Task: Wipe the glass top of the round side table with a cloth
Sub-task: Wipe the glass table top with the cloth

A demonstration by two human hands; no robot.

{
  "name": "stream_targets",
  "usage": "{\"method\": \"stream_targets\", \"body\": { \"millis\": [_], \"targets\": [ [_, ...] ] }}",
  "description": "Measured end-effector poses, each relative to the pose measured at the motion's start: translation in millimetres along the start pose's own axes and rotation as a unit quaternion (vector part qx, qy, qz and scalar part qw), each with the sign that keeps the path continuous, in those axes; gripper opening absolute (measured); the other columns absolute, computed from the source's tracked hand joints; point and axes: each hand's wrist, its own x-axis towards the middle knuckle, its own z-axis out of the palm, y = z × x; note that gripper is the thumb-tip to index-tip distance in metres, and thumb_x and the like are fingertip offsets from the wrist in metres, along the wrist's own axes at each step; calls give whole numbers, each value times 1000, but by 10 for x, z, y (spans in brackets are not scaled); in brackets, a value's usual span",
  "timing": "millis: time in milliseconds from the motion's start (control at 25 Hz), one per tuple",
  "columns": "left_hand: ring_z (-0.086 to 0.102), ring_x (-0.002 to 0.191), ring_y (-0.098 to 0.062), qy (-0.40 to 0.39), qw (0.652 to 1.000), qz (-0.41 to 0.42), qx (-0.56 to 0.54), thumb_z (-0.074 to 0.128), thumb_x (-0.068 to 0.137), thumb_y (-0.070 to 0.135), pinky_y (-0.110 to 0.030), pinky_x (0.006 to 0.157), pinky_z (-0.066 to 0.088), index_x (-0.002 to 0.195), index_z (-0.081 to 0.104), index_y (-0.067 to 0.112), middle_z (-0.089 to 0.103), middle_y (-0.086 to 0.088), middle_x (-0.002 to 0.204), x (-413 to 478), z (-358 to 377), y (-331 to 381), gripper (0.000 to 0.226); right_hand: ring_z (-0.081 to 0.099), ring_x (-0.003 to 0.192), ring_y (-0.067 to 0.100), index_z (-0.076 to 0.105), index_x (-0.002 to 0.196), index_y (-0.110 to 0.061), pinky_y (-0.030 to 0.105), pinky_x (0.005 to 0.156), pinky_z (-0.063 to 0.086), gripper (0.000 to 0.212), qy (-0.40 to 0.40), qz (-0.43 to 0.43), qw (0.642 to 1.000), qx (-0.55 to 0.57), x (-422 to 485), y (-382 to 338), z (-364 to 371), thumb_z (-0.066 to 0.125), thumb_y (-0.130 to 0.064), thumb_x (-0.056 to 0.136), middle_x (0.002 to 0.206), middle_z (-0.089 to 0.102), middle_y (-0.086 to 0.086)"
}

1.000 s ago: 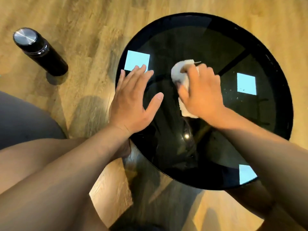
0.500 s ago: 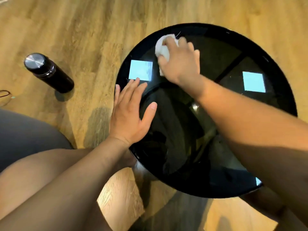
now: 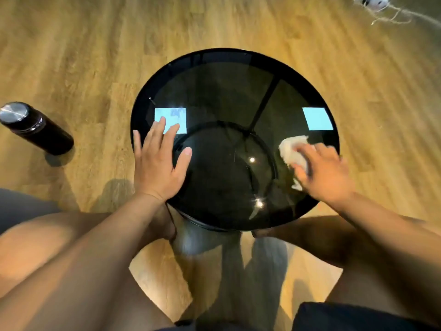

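Note:
The round side table (image 3: pixel 214 75) has a dark glass top with a black rim and stands on a wooden floor between my knees. My left hand (image 3: pixel 157 161) lies flat on the glass at its left edge, fingers straight and spread. My right hand (image 3: pixel 322 173) presses a crumpled white cloth (image 3: pixel 292 149) onto the glass near the right rim; the fingers lie over the cloth, and part of it sticks out past them toward the centre. The right hand is motion-blurred.
A black flask with a steel lid (image 3: pixel 35 127) stands on the floor left of the table. A white object with cords (image 3: pixel 374 3) lies on the floor at the top right. My bare legs frame the table's near side.
My right hand has carried the cloth from the far left part of the glass across to the right rim. The left hand has stayed flat at the left edge.

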Motion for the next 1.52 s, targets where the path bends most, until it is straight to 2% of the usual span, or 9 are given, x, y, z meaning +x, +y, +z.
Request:
{"method": "stream_targets", "body": {
  "millis": [80, 160, 440, 640, 880, 1000, 1280, 1400, 1520],
  "targets": [
    [28, 146, -29, 2, 1000, -9, 2, 31, 94, 50, -51, 121, 0, 143, 42, 16, 32, -12, 158, -36, 17, -6, 61, 57, 106, 44, 43, 126, -30, 53, 92, 45, 41, -4, 154, 987, 50, 191, 397, -51, 45, -48, 90, 119, 59, 20],
    [27, 147, -29, 4, 1000, -23, -19, 31, 94, 50, -52, 122, 3, 144, 40, 15, 30, -13, 159, -14, 14, -20, 62, 59, 99, 45, 48, 124, -26, 48, 89, 47, 39, 23, 181, 980, 80, 239, 93, -15, 50, -44, 90, 112, 60, 22],
    [30, 145, -27, 45, 989, -69, -121, 27, 96, 43, -42, 123, 6, 142, 44, 7, 36, -14, 155, -10, 32, -15, 61, 54, 81, 27, 61, 116, -19, 40, 76, 45, 37, 50, -108, 978, 171, -249, -2179, 43, 56, -41, 86, 91, 59, 10],
    [31, 144, -28, 52, 989, -89, -108, 25, 97, 39, -42, 124, 6, 141, 44, 6, 38, -16, 154, -17, 55, -36, 58, 55, 77, 35, 62, 120, -23, 41, 67, 45, 44, 22, -241, 959, 144, -77, -1583, 79, 51, -43, 83, 93, 59, 14],
    [31, 146, -25, 37, 992, -91, -78, 27, 98, 44, -38, 124, 4, 143, 42, 11, 38, -11, 155, 7, 61, -33, 58, 57, 101, 48, 43, 129, -27, 50, 85, 49, 47, 33, 140, 988, 62, 651, 480, 47, 38, -49, 88, 112, 58, 28],
    [32, 145, -25, 30, 993, -82, -77, 29, 97, 44, -38, 124, 5, 142, 44, 11, 40, -11, 154, 16, 49, -38, 57, 59, 97, 46, 48, 127, -24, 45, 82, 46, 43, 50, 186, 978, 81, 695, 170, 88, 40, -47, 91, 112, 58, 26],
    [31, 145, -24, 33, 992, -76, -96, 26, 96, 43, -33, 123, 1, 141, 46, 9, 41, -13, 153, 3, 17, -4, 60, 54, 88, 27, 57, 125, -25, 38, 79, 47, 44, 12, -125, 968, 218, -175, -2028, 19, 59, -41, 84, 99, 56, 9],
    [28, 147, -23, 25, 993, -87, -81, 23, 96, 45, -29, 122, -2, 142, 45, 11, 40, -10, 154, -10, 24, -7, 61, 58, 92, 28, 54, 124, -32, 41, 79, 50, 46, -42, -208, 951, 223, -478, -1712, -29, 56, -43, 79, 106, 60, 7],
    [27, 148, -21, 13, 993, -102, -65, 23, 96, 48, -31, 122, -2, 143, 43, 14, 38, -7, 155, 13, 43, -11, 62, 63, 93, 39, 52, 123, -34, 45, 78, 51, 48, 15, -125, 983, 132, -275, -594, 5, 49, -47, 77, 103, 64, 12]
  ]
}}
